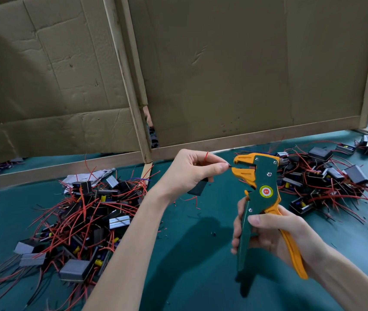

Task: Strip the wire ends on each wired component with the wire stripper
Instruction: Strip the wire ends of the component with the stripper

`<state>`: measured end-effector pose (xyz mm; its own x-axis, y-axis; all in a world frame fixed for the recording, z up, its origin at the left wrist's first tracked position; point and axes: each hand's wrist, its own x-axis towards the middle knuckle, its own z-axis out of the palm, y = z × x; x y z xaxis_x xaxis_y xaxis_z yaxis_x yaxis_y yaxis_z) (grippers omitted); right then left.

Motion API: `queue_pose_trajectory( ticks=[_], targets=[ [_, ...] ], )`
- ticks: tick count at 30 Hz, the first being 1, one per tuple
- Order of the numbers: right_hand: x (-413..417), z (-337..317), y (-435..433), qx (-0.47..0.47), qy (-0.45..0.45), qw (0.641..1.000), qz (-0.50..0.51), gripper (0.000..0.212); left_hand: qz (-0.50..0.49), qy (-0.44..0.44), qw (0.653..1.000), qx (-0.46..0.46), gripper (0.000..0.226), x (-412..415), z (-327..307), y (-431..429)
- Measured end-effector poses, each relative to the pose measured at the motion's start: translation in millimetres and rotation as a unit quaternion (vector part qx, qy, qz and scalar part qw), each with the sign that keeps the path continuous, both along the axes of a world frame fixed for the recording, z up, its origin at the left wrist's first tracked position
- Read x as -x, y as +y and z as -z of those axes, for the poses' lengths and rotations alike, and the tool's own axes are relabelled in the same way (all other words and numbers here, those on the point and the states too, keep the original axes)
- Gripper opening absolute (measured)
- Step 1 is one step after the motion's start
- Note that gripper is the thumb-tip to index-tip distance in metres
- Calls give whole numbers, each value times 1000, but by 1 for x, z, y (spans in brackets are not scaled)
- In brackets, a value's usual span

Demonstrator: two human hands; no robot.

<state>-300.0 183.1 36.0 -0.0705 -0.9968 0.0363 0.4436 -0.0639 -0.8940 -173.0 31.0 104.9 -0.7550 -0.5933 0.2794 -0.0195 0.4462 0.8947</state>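
One wire stripper (261,198), green with orange jaws and one orange handle, is held upright above the tabletop (189,272). The right hand (275,236) grips its two handles: the fingers curl round the green handle, the thumb lies across the front, and the orange handle runs along the palm. The jaws point left and stand slightly apart. The left hand (189,171) is just beside the jaws, at their height. Its thumb and forefinger pinch one dark wire end (229,166), whose tip sits at the mouth of the jaws. One red wire (206,156) loops up over the forefinger. One black component (199,187) hangs under the left hand, partly covered by the palm. The other components lie in two piles, too tangled to count one by one. The left pile (84,223) lies below and left of the left forearm. The right pile (326,178) lies behind the wire stripper, to the right. Both piles are black and grey blocks with red and black wires. Short wire scraps (192,199) lie on the green tabletop beneath the left hand. One crumpled white cloth (88,176) lies at the far edge of the left pile. Two cardboard panels (234,75) in wooden frames stand along the back of the tabletop.
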Motion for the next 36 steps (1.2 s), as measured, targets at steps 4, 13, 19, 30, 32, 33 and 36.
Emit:
queue_pose_trajectory(
  ticks=[4,13,19,30,32,33,36],
  targets=[
    [-1,0,0,4,16,1000,-10,19,-1,-12,1000,7,4,-2,-2,0],
    [-6,2,1,-26,62,997,34,17,15,-29,999,15,7,-5,-3,-3],
    [-6,11,-4,-34,67,993,93,41,64,-33,996,-46,11,4,9,-4],
    [13,8,-13,3,-66,996,67,19,-106,-154,980,63,30,24,56,-22],
    [14,9,-12,-8,-72,995,75,16,-101,-231,964,80,35,28,76,-23],
    [13,9,-12,-13,-75,994,77,13,-93,-260,955,106,37,30,84,-23],
    [13,9,-10,-28,-87,992,88,15,-83,-277,945,156,40,31,98,-24]
  ],
)
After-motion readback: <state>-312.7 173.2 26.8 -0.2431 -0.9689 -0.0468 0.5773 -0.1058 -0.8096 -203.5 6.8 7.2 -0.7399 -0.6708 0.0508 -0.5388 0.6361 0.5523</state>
